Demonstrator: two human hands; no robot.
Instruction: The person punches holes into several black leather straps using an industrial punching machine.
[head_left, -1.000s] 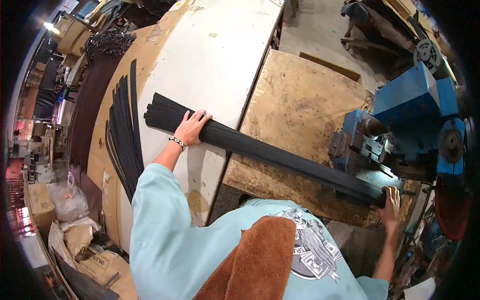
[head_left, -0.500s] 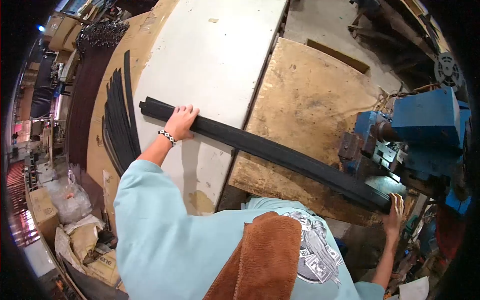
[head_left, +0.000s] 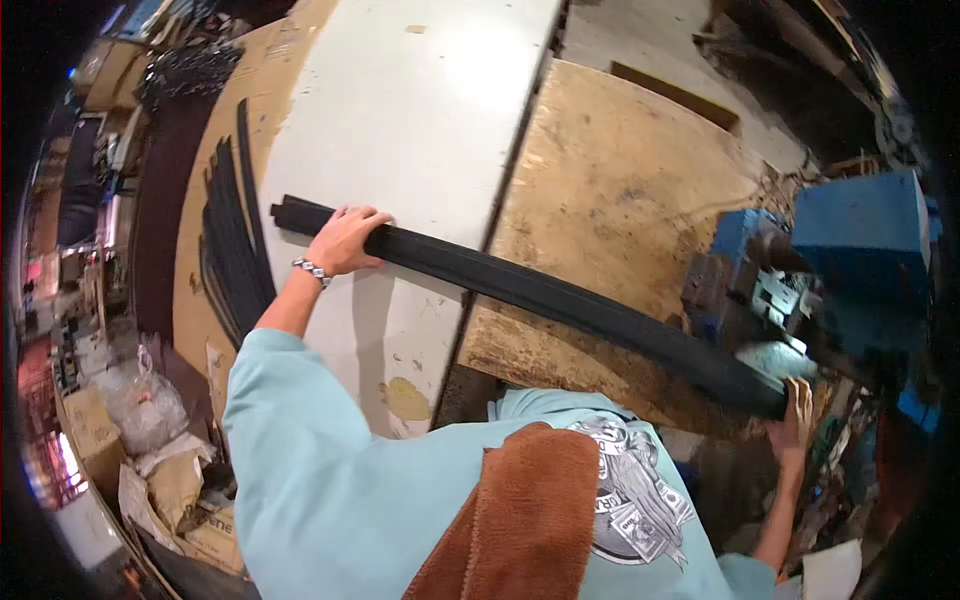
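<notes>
A bundle of long black strips (head_left: 560, 300) lies slantwise across my front, from the white tabletop on the left to the blue machine on the right. My left hand (head_left: 347, 240) is wrapped over it near its left end, thumb along the near side. At the far right end, my right hand (head_left: 793, 425) presses around the tip, fingers pointing up; their undersides are hidden. A shadow falls on the white surface below the left part. More black strips (head_left: 232, 230) are fanned out on cardboard beyond my left hand.
The white tabletop (head_left: 400, 120) adjoins a worn wooden board (head_left: 610, 180). A blue machine (head_left: 860, 230) with metal parts stands at the right, close to my right hand. At the lower left are a cardboard box (head_left: 92, 425), a clear plastic bag (head_left: 147, 405) and torn sacks (head_left: 185, 490).
The view has shifted slightly. My left hand and the bundle's left end sit a little further left, and the right end appears slightly further right. Both hands keep their hold.
</notes>
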